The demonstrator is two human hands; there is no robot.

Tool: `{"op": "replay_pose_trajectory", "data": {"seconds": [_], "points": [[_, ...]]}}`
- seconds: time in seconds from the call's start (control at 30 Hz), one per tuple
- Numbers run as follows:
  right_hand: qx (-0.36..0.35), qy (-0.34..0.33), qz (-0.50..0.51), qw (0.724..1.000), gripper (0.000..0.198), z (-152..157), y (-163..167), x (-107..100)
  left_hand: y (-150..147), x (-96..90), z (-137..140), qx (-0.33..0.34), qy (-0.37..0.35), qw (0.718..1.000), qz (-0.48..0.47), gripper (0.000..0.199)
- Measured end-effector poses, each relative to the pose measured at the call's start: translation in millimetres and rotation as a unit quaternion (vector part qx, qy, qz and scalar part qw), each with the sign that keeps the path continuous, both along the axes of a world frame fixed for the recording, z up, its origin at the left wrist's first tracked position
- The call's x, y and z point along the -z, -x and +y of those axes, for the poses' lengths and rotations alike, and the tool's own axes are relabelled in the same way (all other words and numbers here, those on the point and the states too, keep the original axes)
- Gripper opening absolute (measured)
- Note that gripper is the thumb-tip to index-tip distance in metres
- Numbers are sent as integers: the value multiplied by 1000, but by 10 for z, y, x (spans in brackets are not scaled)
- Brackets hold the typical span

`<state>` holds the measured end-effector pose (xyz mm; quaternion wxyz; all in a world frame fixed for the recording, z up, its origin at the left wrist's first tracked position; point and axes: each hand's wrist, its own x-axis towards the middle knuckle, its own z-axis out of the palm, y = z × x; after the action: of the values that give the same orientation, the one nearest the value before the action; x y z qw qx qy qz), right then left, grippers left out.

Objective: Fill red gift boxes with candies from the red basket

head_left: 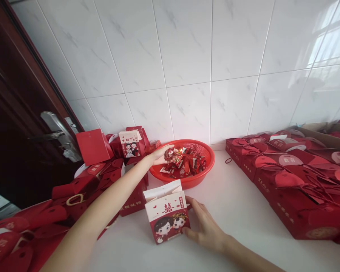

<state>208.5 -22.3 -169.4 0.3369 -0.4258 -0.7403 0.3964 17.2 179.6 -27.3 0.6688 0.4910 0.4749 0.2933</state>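
Note:
A paper candy box (167, 217), red and cream with two cartoon faces, stands on the white table with its top flaps up. My right hand (202, 226) grips its right side, thumb on the front and fingers behind. Farther back, my left hand (159, 155) reaches over the rim of a red plastic basket (211, 160). Its fingers close around a few wrapped candies (170, 154) at the left of the basket. More candies in red and shiny wrappers (194, 162) lie in the basket. What the palm covers is hidden.
Red gift boxes with cords (283, 181) line the right side. More red boxes (96, 177) are heaped at the left, with a cartoon-couple box (130, 143) on top. A tiled wall (187, 68) rises behind the basket; a dark door (22, 94) stands at the left.

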Motion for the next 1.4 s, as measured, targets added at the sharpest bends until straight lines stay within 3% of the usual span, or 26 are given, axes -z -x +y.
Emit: {"op": "replay_pose_trajectory", "data": {"seconds": [0.07,0.2,0.3,0.4,0.67,0.8,0.93,1.0,1.07,1.2,1.3,1.4], "points": [[-2,-6,5,1000,80,1,-2,-5,8,7,10,-1,12,1000,-12,30],[-4,-4,2,1000,80,2,-3,-4,42,31,33,9,-11,1000,3,15],[-1,2,-2,1000,81,1,-3,2,67,63,35,39,-61,997,14,38],[-3,5,-2,1000,80,-2,-7,-13,69,99,25,37,-107,994,-3,46],[-5,-13,18,1000,78,-2,-10,34,-7,111,37,2,-180,984,8,31],[68,-78,115,988,55,50,-52,60,-62,121,-7,1,-167,986,9,27],[210,-172,196,942,33,317,-113,-285,-170,74,-144,23,-171,985,-16,32],[231,-192,197,933,34,533,-118,-561,-253,25,-230,38,-184,982,-38,32],[232,-176,210,933,43,756,-99,-816,-335,-21,-304,42,-205,975,-71,32],[135,-61,304,941,30,1087,-37,-1101,-370,-44,-342,25,-235,963,-127,34],[139,-27,405,903,28,1235,-24,-1154,-227,11,-248,-3,-243,965,-95,37],[205,-16,459,864,26,1356,-50,-1172,-18,94,-96,9,-266,962,53,34]]}}
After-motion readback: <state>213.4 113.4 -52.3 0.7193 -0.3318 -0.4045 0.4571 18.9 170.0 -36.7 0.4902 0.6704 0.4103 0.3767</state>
